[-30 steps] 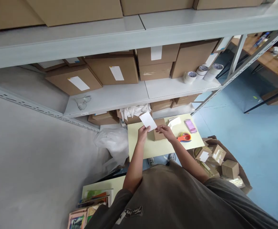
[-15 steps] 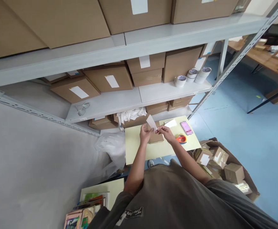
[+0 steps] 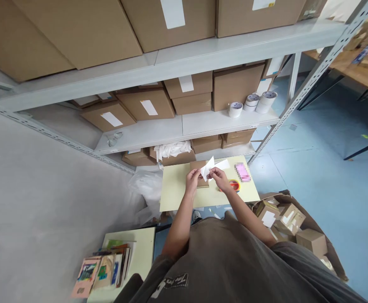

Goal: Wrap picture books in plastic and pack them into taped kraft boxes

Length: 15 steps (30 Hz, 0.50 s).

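Observation:
Over the pale yellow table [image 3: 175,191], both my hands pinch a small white paper label [image 3: 207,168]. Its shape now has two pointed corners, as if bent or in two layers; I cannot tell which. My left hand [image 3: 192,182] is closed on its left edge, and my right hand [image 3: 219,177] pinches the right side. A brown cardboard box [image 3: 197,164] lies beneath, partly hidden by the hands and label. Just right of it is another white paper [image 3: 223,164]. Close to my right forearm sits a red and yellow tape roll [image 3: 234,185].
A pink blurred item [image 3: 243,172] lies at the table's right. Ahead stands a grey shelf rack [image 3: 158,131] with cardboard boxes and white tape rolls [image 3: 235,110]. A large carton of small boxes [image 3: 311,242] is at right; books [image 3: 108,269] lie on the lower-left table.
The label has shifted slightly right and changed from one flat strip to a shape with two points. My right hand still pinches it. The whole view has turned slightly.

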Each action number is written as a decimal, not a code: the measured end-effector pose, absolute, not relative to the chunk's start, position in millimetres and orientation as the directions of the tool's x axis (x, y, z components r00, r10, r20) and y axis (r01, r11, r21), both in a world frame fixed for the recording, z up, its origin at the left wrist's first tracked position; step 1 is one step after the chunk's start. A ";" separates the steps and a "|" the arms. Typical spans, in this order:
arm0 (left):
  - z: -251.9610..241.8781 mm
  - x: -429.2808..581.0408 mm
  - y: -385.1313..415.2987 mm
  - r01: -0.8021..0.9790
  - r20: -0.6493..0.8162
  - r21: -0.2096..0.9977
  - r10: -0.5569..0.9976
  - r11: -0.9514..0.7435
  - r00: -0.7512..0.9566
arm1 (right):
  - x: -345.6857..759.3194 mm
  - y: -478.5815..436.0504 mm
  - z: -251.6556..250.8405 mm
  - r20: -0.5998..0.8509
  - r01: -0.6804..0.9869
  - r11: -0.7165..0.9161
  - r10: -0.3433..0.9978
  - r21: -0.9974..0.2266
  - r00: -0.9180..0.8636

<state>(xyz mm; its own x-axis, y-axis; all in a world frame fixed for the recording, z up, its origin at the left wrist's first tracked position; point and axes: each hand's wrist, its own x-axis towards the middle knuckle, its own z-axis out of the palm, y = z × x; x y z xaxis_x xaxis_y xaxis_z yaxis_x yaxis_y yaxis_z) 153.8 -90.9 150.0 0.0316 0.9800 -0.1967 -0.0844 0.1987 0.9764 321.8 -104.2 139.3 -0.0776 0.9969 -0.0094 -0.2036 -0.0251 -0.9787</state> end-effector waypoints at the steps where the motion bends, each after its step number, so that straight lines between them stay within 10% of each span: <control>1: 148.2 156.0 -94.3 -0.109 -0.209 0.971 0.977 0.213 0.046 | 324.8 -106.0 137.6 -0.019 -0.214 -0.035 0.997 -0.976 -0.075; 15: 135.7 139.4 -79.4 0.137 -0.052 0.990 0.994 0.039 0.092 | 295.6 -86.5 126.8 -0.039 -0.192 -0.048 0.998 -0.980 -0.050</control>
<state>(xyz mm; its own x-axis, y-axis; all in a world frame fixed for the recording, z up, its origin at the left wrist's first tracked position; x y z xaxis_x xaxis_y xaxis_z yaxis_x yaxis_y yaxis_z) 139.4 -79.4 135.7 0.0925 0.9944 -0.0516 0.1370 0.0386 0.9898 295.6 -86.5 126.8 -0.0500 0.9980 -0.0389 -0.1917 -0.0478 -0.9803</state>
